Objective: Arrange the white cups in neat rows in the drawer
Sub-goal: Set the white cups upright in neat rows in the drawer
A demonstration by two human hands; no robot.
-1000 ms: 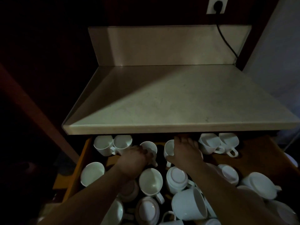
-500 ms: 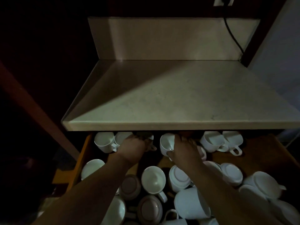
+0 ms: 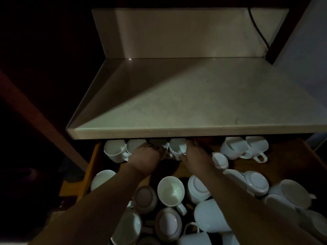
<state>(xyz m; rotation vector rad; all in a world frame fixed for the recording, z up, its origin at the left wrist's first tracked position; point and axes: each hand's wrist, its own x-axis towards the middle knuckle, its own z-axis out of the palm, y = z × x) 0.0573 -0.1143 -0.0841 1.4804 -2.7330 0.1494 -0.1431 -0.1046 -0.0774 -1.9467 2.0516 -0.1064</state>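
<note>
An open wooden drawer (image 3: 290, 156) under a counter holds several white cups in dim light. Along the back runs a row: two upright cups at the left (image 3: 114, 151), then a cup (image 3: 159, 143) that my left hand (image 3: 148, 156) grips, then a cup (image 3: 177, 149) that my right hand (image 3: 196, 156) holds by its right side. My fingertips reach under the counter's edge and are partly hidden. Two more cups (image 3: 235, 147) lie at the back right. Nearer me, cups lie jumbled, some upright (image 3: 170, 190), some upside down (image 3: 198, 190).
The pale countertop (image 3: 194, 106) overhangs the drawer's back and hides the far ends of the back-row cups. A black cable (image 3: 256, 27) hangs at the back right. The drawer's left wall (image 3: 92, 167) is orange wood. Bare wood shows at the right behind the jumble.
Both hands have moved toward the back of the drawer, each carrying its cup in under the counter's edge, in line with the two left cups.
</note>
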